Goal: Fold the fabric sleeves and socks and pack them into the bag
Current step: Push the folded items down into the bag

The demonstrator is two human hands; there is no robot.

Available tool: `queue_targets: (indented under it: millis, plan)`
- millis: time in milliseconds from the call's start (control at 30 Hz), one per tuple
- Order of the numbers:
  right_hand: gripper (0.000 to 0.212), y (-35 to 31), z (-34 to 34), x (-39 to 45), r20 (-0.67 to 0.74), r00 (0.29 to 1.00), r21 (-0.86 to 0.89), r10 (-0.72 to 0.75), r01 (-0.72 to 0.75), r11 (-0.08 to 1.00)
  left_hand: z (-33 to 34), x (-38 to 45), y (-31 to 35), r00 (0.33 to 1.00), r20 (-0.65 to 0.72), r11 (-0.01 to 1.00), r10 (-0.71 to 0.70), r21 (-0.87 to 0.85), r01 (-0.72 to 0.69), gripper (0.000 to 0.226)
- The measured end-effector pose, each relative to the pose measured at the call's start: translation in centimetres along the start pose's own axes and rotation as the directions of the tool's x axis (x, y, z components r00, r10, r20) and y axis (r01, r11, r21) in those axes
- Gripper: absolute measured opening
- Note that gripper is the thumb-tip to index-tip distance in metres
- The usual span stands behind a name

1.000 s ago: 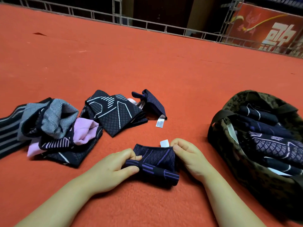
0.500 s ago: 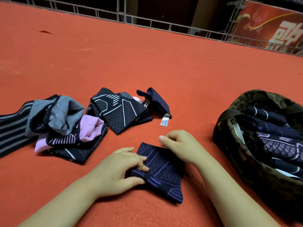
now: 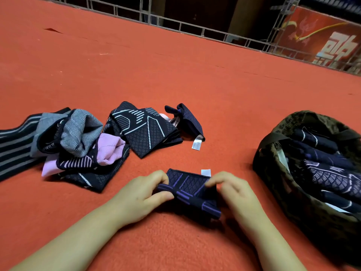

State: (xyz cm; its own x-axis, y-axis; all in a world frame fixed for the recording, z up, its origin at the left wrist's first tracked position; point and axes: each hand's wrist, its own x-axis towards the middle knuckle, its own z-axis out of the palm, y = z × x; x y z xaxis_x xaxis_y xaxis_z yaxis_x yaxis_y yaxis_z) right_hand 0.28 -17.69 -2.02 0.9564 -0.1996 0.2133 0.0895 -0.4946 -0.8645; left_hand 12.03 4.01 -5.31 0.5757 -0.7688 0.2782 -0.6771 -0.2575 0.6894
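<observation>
A small folded navy sleeve with purple stripes [image 3: 190, 189] lies on the red carpet in front of me, a white tag at its far edge. My left hand [image 3: 143, 199] pinches its left end between thumb and fingers. My right hand [image 3: 233, 189] grips its right end with curled fingers. To the right stands a dark camouflage bag [image 3: 277, 184], open, holding several folded dark sleeves [image 3: 332, 173]. At the left lies a loose pile of grey, pink and black fabric pieces [image 3: 78, 145].
A folded black sleeve with white lines [image 3: 145, 129] and a small navy piece with a white tag [image 3: 187, 120] lie behind my hands. A metal railing [image 3: 175, 22] and a red banner [image 3: 322, 40] border the far edge of the carpet.
The navy sleeve lay flat under both hands half a second ago; now its near part is folded over and both hands grip its ends, with the white tag showing again.
</observation>
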Motion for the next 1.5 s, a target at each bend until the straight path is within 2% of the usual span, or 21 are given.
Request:
queue_targets:
  millis: [67,133,233,300,367,467,533,633,700,733,800,867,900,967,1067,1133,1200,1267,1333,1400,1500]
  plan:
    - [0.028,0.7,0.3,-2.3,0.117,0.99,-0.129,-0.079,0.094,0.987,0.0,0.0,-0.1,0.999,-0.041,1.0,0.001,-0.014,-0.001,0.015]
    - [0.03,1.3,0.9,-3.2,0.121,0.989,-0.199,-0.09,0.113,0.973,0.0,-0.1,0.0,0.998,-0.06,1.0,0.011,-0.022,-0.012,0.013]
    - [0.016,1.5,1.5,-3.5,0.066,0.995,-0.123,-0.076,0.084,0.989,0.1,-0.5,0.2,0.996,-0.076,0.998,0.042,-0.043,-0.046,0.015]
    - [0.011,1.3,1.7,-3.7,0.118,0.992,-0.056,-0.042,0.048,0.997,0.2,-0.7,0.3,0.996,-0.063,0.996,0.062,-0.062,-0.065,0.015]
    - [0.021,1.3,1.8,-3.8,0.15,0.988,-0.047,-0.026,0.034,0.998,0.3,-0.7,0.4,0.998,-0.02,0.993,0.067,-0.098,-0.069,0.018]
    - [0.036,1.4,1.9,-3.6,0.093,0.995,-0.058,0.021,-0.016,0.998,0.4,-0.6,0.5,0.999,0.035,0.986,0.035,-0.167,-0.029,0.023]
    - [0.042,1.0,2.0,-3.3,0.04,0.997,-0.002,0.069,-0.069,0.998,0.5,-0.4,0.5,0.999,0.046,0.985,0.005,-0.174,0.003,0.025]
    - [0.04,0.7,2.6,-2.8,-0.039,0.988,0.137,0.147,-0.141,0.981,0.9,-0.1,0.6,0.997,-0.027,0.983,-0.069,-0.174,0.063,0.03]
    - [0.037,0.7,2.9,-2.5,-0.103,0.974,0.159,0.203,-0.185,0.97,1.1,0.2,0.7,0.986,-0.049,0.966,-0.161,-0.212,0.148,0.033]
    - [0.036,1.0,3.1,-2.4,-0.145,0.965,0.095,0.218,-0.206,0.974,1.2,0.3,0.5,0.978,-0.057,0.965,-0.199,-0.184,0.185,0.035]
    - [0.033,1.6,3.1,-2.3,-0.203,0.955,-0.133,0.218,-0.247,0.96,1.3,0.4,0.0,0.969,-0.121,0.976,-0.214,0.009,0.217,0.038]
    - [0.029,1.8,3.1,-2.1,-0.223,0.959,-0.427,0.173,-0.255,0.867,1.2,0.4,-0.2,0.968,-0.176,0.946,-0.177,0.24,0.217,0.047]
    - [0.04,1.8,3.1,-2.1,-0.207,0.964,-0.537,0.169,-0.256,0.804,1.3,0.4,-0.3,0.97,-0.16,0.921,-0.183,0.318,0.226,0.055]
    - [0.057,1.9,3.2,-1.9,-0.183,0.961,-0.619,0.209,-0.278,0.735,1.3,0.4,0.0,0.966,-0.088,0.872,-0.243,0.416,0.257,0.065]
    - [0.065,2.1,3.1,-1.8,-0.13,0.968,-0.616,0.214,-0.248,0.748,1.2,0.6,0.5,0.948,0.009,0.851,-0.317,0.443,0.28,0.065]
    - [0.062,2.2,2.7,-1.9,-0.092,0.978,-0.535,0.189,-0.209,0.819,0.9,0.5,1.0,0.943,0.025,0.893,-0.333,0.33,0.307,0.058]
    - [0.044,1.8,2.5,-2.3,-0.111,0.974,-0.266,0.198,-0.221,0.938,1.0,0.4,2.0,0.932,-0.006,0.931,-0.363,-0.043,0.362,0.05]
    - [0.028,1.2,2.4,-2.8,-0.159,0.961,0.058,0.226,-0.219,0.974,1.9,0.4,3.5,0.916,-0.04,0.857,-0.4,-0.372,0.358,0.039]
    - [0.027,0.8,2.1,-3.6,-0.269,0.933,0.232,0.24,-0.179,0.956,3.4,0.7,5.4,0.91,-0.066,0.8,-0.41,-0.506,0.324,0.025]
    - [0.028,0.2,1.3,-4.3,-0.374,0.897,0.274,0.234,-0.134,0.952,4.5,1.4,6.9,0.906,-0.079,0.762,-0.416,-0.574,0.3,0.02]
    - [0.023,-1.1,-1.7,-5.5,-0.491,0.85,0.21,0.189,-0.095,0.973,5.6,3.4,9.2,0.921,-0.078,0.748,-0.381,-0.611,0.258,0.028]
